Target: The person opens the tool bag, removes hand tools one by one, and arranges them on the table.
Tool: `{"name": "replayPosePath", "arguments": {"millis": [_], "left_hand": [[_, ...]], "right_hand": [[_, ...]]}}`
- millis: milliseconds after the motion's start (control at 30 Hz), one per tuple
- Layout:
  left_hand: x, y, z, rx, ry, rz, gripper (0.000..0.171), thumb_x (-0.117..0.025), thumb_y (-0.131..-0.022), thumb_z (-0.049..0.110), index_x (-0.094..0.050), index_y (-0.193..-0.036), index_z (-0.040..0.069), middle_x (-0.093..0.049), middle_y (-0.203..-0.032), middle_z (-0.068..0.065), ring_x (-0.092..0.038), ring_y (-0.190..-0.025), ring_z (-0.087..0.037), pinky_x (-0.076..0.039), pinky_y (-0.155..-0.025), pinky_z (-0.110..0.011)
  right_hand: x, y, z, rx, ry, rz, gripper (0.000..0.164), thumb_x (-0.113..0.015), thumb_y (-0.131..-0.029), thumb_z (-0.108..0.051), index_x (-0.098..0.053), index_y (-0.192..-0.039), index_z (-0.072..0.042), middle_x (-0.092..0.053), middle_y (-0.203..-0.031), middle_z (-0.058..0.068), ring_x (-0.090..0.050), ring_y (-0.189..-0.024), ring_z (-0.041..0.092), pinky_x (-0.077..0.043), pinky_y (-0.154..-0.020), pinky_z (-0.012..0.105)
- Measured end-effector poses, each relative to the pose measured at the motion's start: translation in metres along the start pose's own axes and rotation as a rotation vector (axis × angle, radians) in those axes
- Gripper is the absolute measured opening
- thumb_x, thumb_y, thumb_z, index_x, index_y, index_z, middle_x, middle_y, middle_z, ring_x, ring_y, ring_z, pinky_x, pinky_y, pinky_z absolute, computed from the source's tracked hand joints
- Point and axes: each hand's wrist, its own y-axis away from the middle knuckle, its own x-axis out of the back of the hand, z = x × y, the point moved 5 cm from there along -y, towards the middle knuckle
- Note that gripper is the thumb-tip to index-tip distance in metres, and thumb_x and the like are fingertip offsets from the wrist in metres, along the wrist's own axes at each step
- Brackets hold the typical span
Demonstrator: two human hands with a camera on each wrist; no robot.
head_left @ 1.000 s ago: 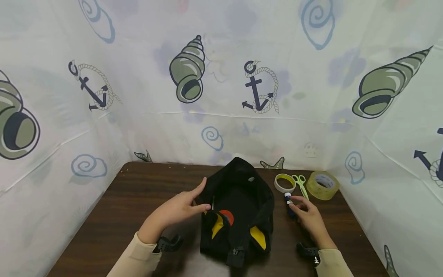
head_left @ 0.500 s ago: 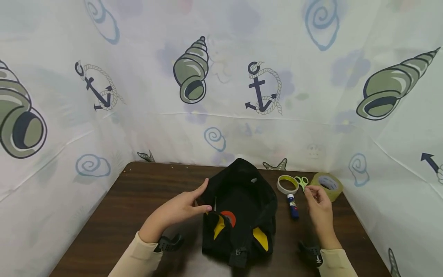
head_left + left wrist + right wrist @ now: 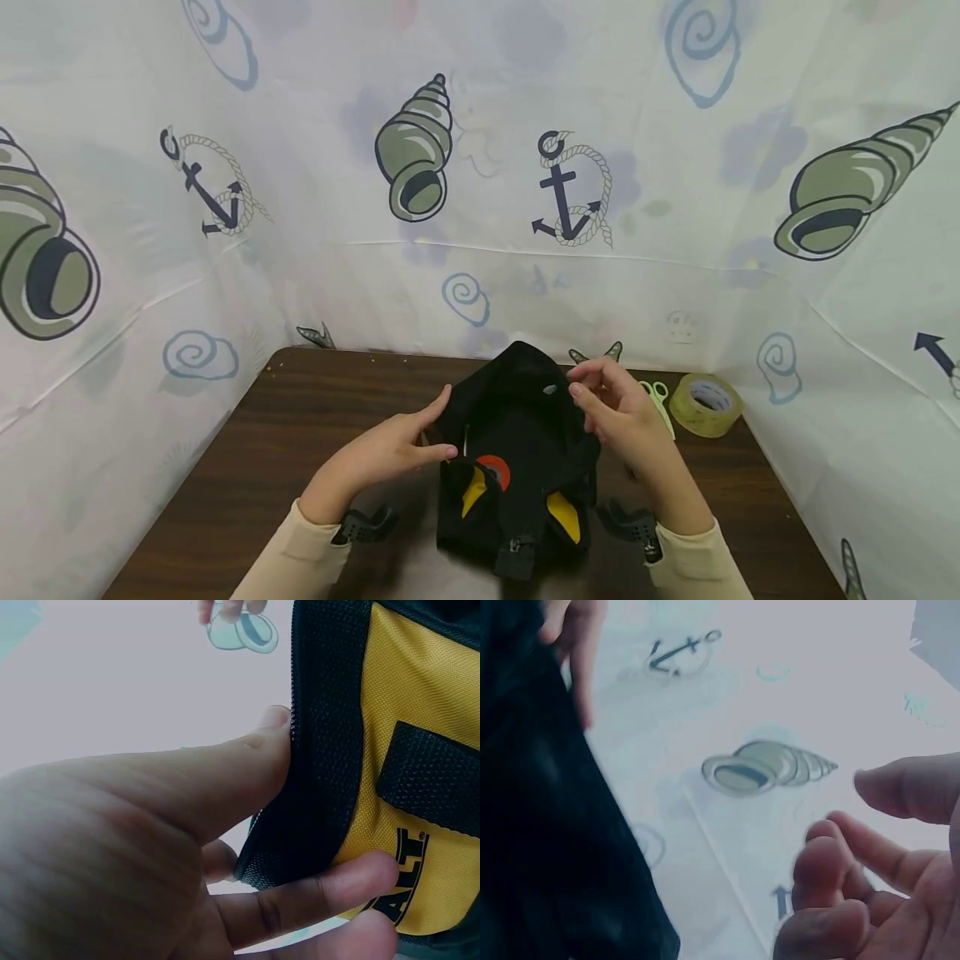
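Standing open, the black and yellow bag [image 3: 517,492] is about midway between the side edges of the surface [image 3: 247,467]. The left hand [image 3: 390,454] pinches its left rim; the right hand [image 3: 621,417], apart from the bag, has fingers loosely curled near its right rim. Toward the back right corner lie green scissors [image 3: 660,405] and a tape roll [image 3: 695,419].

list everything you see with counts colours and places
backdrop: 1, pale with shell and anchor prints, behind table
table: 1, dark brown, beneath bag
bag: 1, black and yellow, on table
round shape: 1, orange-red, at bag's mouth
scissors: 1 pair, pale green, right of bag
tape roll: 1, yellowish, right of scissors
wrist devices: 2, black, one per wrist
sleeves: 2, cream, on both forearms
left hand: 1, touching bag's left side
right hand: 1, by bag's upper right edge
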Motion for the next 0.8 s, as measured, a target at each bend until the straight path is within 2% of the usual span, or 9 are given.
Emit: {"name": "replayPosePath", "arguments": {"millis": [200,400,533,667,800], "left_hand": [[0.000,0.000,0.000,-0.006,-0.004,-0.002,0.102,-0.072,-0.102,0.058,-0.002,-0.175,0.042,-0.070,-0.087,-0.003,-0.065,-0.079,-0.018,-0.052,-0.073,-0.037],[0.000,-0.001,0.001,-0.012,0.000,-0.003,0.102,-0.072,-0.102,0.057,-0.003,-0.175,0.040,-0.069,-0.086,0.000,-0.066,-0.078,-0.018,-0.053,-0.073,-0.036],[-0.001,-0.001,0.002,-0.011,0.005,-0.007,0.102,-0.073,-0.103,0.055,-0.003,-0.176,0.039,-0.070,-0.087,0.001,-0.067,-0.080,-0.021,-0.053,-0.073,-0.036],[-0.001,-0.002,0.003,-0.018,0.003,-0.015,0.104,-0.073,-0.102,0.055,-0.003,-0.176,0.036,-0.071,-0.088,0.002,-0.068,-0.081,-0.022,-0.054,-0.073,-0.035],[-0.002,-0.002,0.004,-0.023,0.014,-0.022,0.104,-0.073,-0.102,0.054,-0.003,-0.176,0.036,-0.072,-0.089,0.002,-0.070,-0.084,-0.026,-0.055,-0.073,-0.035]], "right_hand": [[-0.026,-0.018,-0.006,-0.042,0.030,-0.131,0.025,-0.062,-0.113,-0.023,-0.063,-0.133,-0.008,-0.061,-0.103,0.019,-0.063,-0.076,0.028,-0.056,-0.063,0.033],[-0.044,-0.036,-0.019,-0.071,0.039,-0.140,0.022,-0.065,-0.112,-0.032,-0.067,-0.127,-0.015,-0.063,-0.104,0.014,-0.067,-0.087,0.031,-0.059,-0.075,0.037],[-0.055,-0.049,-0.026,-0.122,0.027,-0.191,0.024,-0.065,-0.112,-0.032,-0.068,-0.127,-0.014,-0.066,-0.108,0.014,-0.067,-0.088,0.029,-0.058,-0.078,0.038],[-0.068,-0.061,-0.021,-0.213,0.065,-0.251,0.026,-0.066,-0.111,-0.034,-0.067,-0.128,-0.014,-0.068,-0.108,0.013,-0.069,-0.089,0.028,-0.059,-0.080,0.038],[-0.084,-0.072,-0.002,-0.303,0.119,-0.290,0.027,-0.069,-0.109,-0.036,-0.069,-0.125,-0.015,-0.068,-0.111,0.014,-0.070,-0.092,0.032,-0.059,-0.082,0.042]]}}
